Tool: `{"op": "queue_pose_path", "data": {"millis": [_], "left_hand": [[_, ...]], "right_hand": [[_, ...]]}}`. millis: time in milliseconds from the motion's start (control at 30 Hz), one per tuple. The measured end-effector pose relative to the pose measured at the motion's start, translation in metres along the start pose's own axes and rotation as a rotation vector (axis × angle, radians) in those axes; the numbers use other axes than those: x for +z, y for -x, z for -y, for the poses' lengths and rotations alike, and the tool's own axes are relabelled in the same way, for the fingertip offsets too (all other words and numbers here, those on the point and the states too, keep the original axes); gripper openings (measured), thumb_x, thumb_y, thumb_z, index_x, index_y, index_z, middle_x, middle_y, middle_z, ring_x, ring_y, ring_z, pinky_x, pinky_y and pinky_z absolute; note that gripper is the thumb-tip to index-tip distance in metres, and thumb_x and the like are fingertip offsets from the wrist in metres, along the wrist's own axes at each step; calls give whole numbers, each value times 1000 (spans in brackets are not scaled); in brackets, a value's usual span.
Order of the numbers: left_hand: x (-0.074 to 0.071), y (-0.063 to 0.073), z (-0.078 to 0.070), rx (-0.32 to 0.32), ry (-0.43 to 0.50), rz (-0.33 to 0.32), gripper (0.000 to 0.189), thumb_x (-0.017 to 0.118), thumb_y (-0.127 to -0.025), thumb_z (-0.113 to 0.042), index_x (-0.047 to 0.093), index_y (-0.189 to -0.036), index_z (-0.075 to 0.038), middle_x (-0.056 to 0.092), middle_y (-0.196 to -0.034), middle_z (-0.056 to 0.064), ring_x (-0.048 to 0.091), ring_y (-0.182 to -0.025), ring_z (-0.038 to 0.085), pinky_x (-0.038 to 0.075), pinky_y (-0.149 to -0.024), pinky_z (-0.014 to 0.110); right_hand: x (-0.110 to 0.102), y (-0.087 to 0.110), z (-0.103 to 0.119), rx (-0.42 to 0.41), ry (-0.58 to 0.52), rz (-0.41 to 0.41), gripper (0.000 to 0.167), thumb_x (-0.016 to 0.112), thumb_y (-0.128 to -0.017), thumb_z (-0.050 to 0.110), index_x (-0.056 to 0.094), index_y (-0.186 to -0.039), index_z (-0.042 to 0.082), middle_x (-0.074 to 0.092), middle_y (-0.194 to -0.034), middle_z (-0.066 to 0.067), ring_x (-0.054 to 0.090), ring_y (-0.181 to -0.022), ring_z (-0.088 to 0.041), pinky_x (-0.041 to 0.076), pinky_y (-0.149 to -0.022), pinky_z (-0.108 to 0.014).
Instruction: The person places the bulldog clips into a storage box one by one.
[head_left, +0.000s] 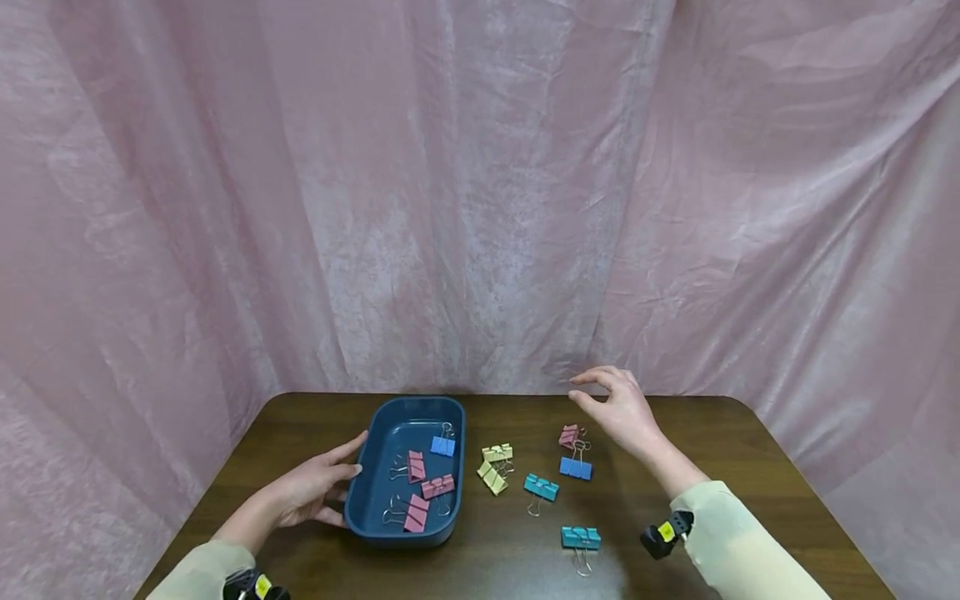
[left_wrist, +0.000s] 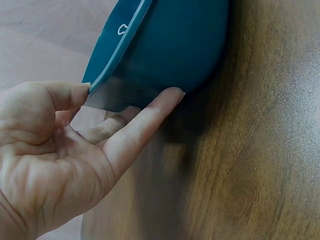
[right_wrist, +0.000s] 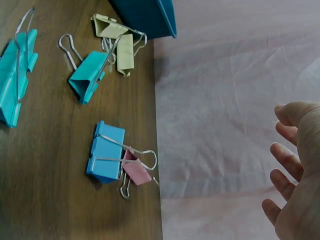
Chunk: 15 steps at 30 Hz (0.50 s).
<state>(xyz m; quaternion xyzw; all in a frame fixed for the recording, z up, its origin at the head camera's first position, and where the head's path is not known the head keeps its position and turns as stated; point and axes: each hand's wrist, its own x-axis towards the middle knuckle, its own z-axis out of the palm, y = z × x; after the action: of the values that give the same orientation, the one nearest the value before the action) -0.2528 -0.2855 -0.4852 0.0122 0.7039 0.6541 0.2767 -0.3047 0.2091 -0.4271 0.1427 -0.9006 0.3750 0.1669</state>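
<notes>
My left hand (head_left: 311, 487) holds a dark blue plastic container (head_left: 459, 467) at its left side. In the left wrist view the thumb (left_wrist: 72, 95) is at the rim and a finger (left_wrist: 150, 117) lies against the lower outer wall. Inside the container are a blue binder clip (head_left: 442, 447) and three pink ones, one a pink binder clip (head_left: 416, 513) near the front. My right hand (head_left: 618, 408) hangs in the air with thumb and fingers apart, holding nothing. Close below it are another pink binder clip (head_left: 569, 436) and a blue binder clip (head_left: 576, 468).
Two yellow binder clips (head_left: 492, 477) lie together just right of the container. A teal binder clip (head_left: 542, 487) lies mid-table, with another teal binder clip (head_left: 581, 537) nearer the front. The brown wooden table (head_left: 675, 533) ends at a pink curtain (head_left: 480, 208) behind.
</notes>
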Motion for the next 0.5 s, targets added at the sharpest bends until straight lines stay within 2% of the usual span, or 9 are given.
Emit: {"op": "queue_pose_path", "data": {"millis": [333,500], "left_hand": [[1,-1,1,-3,6,7,69,45,-110,-20,4,-166,-22,49,-142,34,66,-112,45,57,-78,62],[-1,-2,3,-7,9,12,69,45,-110,-19,4,-166,-22,44,-145,36,65,-113,45,57,-78,63]], "right_hand": [[-7,5,-11,-11,35,-33,22,76,-93,30,77,-111,17,67,-123,-4,49,-123,-31,41,-99,-52],[-7,9,-18,-8,45,-49,20,76,-93,29,78,-108,16,69,-120,-5,51,-118,-31,42,-95,-49]]}}
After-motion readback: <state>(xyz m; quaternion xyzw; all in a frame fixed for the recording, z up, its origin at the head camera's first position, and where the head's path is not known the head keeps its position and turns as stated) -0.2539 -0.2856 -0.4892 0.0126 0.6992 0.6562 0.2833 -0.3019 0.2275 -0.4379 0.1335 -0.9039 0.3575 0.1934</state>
